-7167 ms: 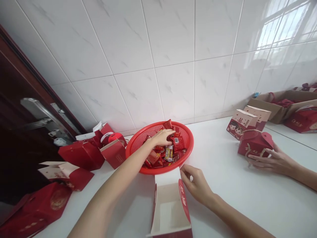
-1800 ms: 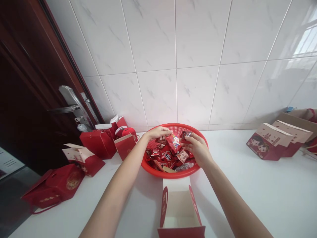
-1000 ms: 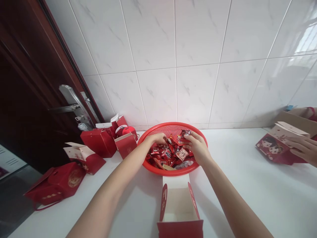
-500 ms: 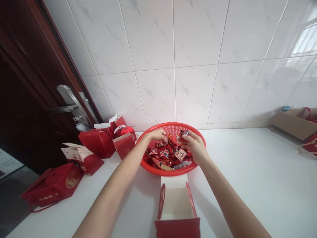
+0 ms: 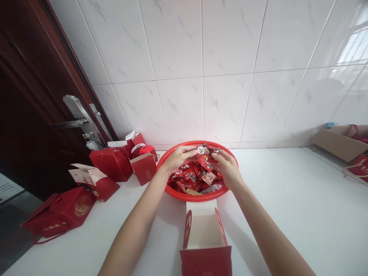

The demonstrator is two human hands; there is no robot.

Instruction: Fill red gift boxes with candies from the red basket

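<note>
Both hands are over a red plastic basket (image 5: pixel 184 198) heaped with wrapped candies (image 5: pixel 192 177), mostly in red wrappers. My left hand (image 5: pixel 178 156) pinches a wrapped candy (image 5: pixel 203 150) with a pale round label, near the basket's far side. Close beside it, my right hand (image 5: pixel 228 168) has its fingers closed on a dark shiny wrapped candy (image 5: pixel 215 150). In front of the basket, nearest me, stands an open red gift box (image 5: pixel 206 260) with a white inside; its visible inside holds nothing.
Several red gift boxes (image 5: pixel 112 164) stand at the left, by a dark wooden door (image 5: pixel 34 96) with a metal handle. A cardboard box (image 5: pixel 335 143) lies at the far right on the white table (image 5: pixel 276 199). A tiled wall (image 5: pixel 224 107) rises behind.
My left hand has moved right, toward my right hand, and now holds up a candy with a round label. My right hand stays over the basket with its dark candy.
</note>
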